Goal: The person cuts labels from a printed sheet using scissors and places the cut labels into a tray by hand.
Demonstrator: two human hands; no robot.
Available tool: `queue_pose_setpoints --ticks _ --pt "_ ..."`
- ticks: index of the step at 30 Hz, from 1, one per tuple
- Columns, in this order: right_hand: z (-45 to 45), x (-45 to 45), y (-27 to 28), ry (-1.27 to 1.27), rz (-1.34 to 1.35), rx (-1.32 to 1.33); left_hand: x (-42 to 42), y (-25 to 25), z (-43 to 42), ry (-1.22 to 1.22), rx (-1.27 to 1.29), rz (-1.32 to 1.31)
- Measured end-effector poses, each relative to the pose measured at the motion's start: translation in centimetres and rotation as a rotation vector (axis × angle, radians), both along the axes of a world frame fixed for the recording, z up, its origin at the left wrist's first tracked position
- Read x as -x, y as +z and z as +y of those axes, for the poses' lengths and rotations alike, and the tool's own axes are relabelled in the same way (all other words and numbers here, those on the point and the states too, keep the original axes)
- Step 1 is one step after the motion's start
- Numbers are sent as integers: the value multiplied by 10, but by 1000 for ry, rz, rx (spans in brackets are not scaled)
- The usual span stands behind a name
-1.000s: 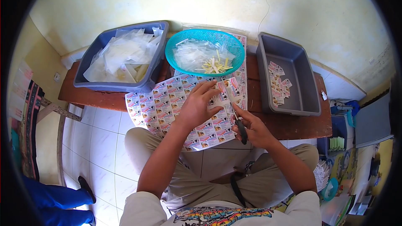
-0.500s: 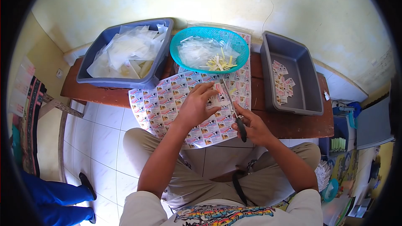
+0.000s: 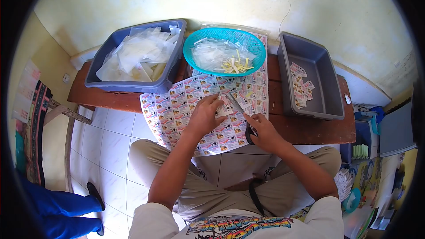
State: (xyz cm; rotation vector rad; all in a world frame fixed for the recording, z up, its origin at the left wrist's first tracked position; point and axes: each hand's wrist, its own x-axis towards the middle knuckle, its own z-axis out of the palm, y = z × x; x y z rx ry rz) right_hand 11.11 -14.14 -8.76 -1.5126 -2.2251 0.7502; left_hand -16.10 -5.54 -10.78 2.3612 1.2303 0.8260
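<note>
Black-handled scissors (image 3: 241, 109) are in my right hand (image 3: 263, 131), their blades pointing up and left over the printed label sheets. My left hand (image 3: 205, 114) has its fingers curled round a small printed piece (image 3: 224, 107), just left of the blades. Beneath both hands, a large sheet of printed labels (image 3: 170, 110) hangs over the bench's front edge. A thin yellowish scrap (image 3: 249, 94) lies on the sheets beyond the scissors.
Clear plastic bags fill a grey-blue tub (image 3: 128, 87) at left. A turquoise basket (image 3: 190, 59) holds small bags and yellow strips. Cut labels (image 3: 301, 86) lie in a grey tub (image 3: 327, 75) at right. Another person's blue-clad legs (image 3: 66, 206) show at lower left.
My left hand has drawn slightly down, its fingers curling closer around the small piece. The scissors have tilted further left, and my right hand has turned. The view has shifted slightly.
</note>
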Motion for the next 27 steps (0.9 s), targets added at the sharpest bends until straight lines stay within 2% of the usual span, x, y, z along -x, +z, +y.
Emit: queue_pose_setpoints --ticks 5,10,22,27 --pt "0 9 4 4 -77 9 2 -6 -1 23 39 45" --pt "3 19 18 -15 -277 34 2 -3 -4 61 48 129" --pt "8 26 4 43 -385 -118 1 -13 -5 56 3 95" --pt "7 29 13 49 -391 -80 -5 -8 0 50 -10 85"
